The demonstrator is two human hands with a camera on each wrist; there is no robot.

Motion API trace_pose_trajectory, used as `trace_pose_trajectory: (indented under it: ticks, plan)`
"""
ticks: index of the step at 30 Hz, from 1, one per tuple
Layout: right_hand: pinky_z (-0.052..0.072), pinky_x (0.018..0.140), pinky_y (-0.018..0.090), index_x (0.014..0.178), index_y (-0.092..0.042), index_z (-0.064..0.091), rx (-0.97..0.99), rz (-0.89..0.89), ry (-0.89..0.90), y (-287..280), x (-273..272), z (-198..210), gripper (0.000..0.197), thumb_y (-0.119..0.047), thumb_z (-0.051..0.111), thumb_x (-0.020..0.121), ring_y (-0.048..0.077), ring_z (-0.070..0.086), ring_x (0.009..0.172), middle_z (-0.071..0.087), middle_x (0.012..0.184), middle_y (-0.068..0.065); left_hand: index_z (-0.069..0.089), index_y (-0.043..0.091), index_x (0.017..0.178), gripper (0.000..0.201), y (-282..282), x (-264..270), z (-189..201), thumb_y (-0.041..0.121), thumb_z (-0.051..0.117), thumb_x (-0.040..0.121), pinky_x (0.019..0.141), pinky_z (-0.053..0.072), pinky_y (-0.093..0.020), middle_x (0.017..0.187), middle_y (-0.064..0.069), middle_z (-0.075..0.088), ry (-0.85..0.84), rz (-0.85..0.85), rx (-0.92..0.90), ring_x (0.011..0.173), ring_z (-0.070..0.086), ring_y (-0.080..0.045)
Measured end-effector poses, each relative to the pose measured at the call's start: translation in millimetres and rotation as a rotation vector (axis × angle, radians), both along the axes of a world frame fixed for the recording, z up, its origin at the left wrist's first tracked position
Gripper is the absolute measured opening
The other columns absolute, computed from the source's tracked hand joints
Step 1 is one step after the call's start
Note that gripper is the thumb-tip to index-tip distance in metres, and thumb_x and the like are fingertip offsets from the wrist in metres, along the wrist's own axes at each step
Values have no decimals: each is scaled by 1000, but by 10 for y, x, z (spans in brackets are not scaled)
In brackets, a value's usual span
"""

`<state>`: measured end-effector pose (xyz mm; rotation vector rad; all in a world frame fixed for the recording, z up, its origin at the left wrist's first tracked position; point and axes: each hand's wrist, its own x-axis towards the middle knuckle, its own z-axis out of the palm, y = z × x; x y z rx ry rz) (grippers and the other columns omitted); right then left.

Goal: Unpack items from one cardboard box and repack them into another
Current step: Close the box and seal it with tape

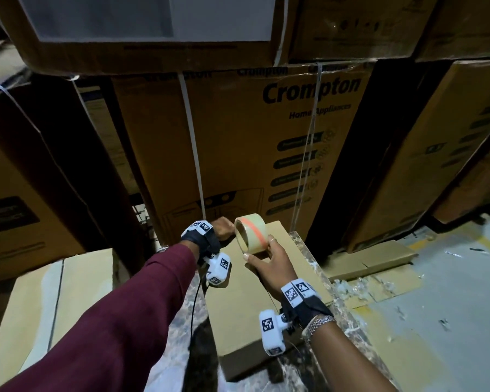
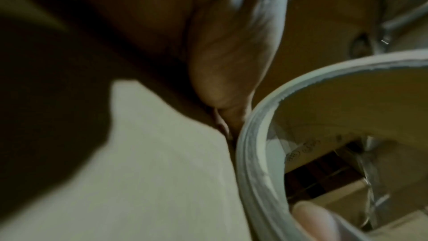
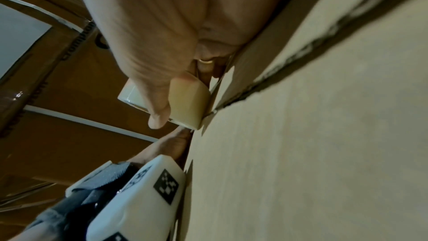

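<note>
My right hand (image 1: 269,263) held a roll of tape (image 1: 251,232) upright on its edge over the far end of a closed cardboard box (image 1: 255,306), thumb on the near side of the roll and fingers curled over its far side. A gold ring (image 3: 206,61) showed on one finger in the right wrist view, where the roll's edge sat right at the box top; I could not tell whether it touched the cardboard. An orange stripe ran across the tape's outer face.

My left hand (image 1: 222,227), in a maroon sleeve (image 1: 125,312), reached to the box's far left corner just beside the roll. Its fingers were turned away from the head camera, and the left wrist view showed only a blurred palm close against the rim of the roll, so I could not tell whether they were spread or pinching the tape's end.

The box lay flat on a marbled table (image 1: 309,250), its flaps shut. A second, paler box (image 1: 68,292) stood to the left of it. Behind both rose a wall of stacked cartons (image 1: 266,137), the middle one printed "Crompton Home Appliances" and bound with white straps (image 1: 193,148). Flattened cardboard (image 1: 379,261) and scraps of clear film lay on the floor (image 1: 450,306) to the right.
</note>
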<state>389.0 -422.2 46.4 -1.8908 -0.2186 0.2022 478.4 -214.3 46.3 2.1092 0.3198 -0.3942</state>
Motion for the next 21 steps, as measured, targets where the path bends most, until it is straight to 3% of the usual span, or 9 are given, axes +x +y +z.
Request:
trace_pose_trajectory:
  ticks: [3,6,8,11,14,18,21]
  plan:
    - [59,83,46,110,-29,57,71,4,-18,55,-65,57,43,-44,79,77,16,67,97,68,103,-3,56,19,73,31,-7,-46,-61,3,57,99,85,50,-36,46,17,60,-47,8,-39,67,55,-9]
    - [59,81,45,112,-28,56,116,-26,-27,111,-111,47,42,-41,78,79,19,67,96,68,103,1,65,14,60,37,-16,-54,-88,7,67,96,63,44,-20,48,16,61,-108,-90,-68,49,53,4]
    - [59,81,46,112,-32,55,116,-50,-33,120,-136,11,45,-48,77,77,17,67,95,67,102,-2,65,19,49,46,-18,-70,-71,5,69,93,56,40,-19,48,14,61,-133,-101,-75,45,50,3]
    - [59,79,43,108,-29,57,128,-70,-40,103,-161,13,40,-46,78,79,16,67,91,68,99,-2,69,20,49,45,10,-69,-101,2,72,90,55,40,-20,53,10,63,-150,-123,-82,49,47,-1]
    - [60,75,34,109,-24,58,159,-76,-63,81,-202,80,34,-36,76,84,13,67,88,67,99,1,72,-1,64,29,2,-86,-93,11,73,91,55,39,-23,63,-4,63,-171,-163,-108,54,44,-8]
    - [56,70,24,110,-21,58,178,-78,-91,68,-249,138,32,-34,75,86,10,66,85,67,98,2,53,7,53,46,-13,-91,-93,19,71,93,45,26,-20,42,10,42,-186,-128,-88,39,27,-2]
    - [51,64,18,108,-19,58,138,-106,-116,64,-275,181,33,-38,74,86,5,63,79,64,94,1,50,10,51,49,-20,-111,-113,21,71,94,44,22,-22,42,7,38,-183,-102,-100,38,25,-6]
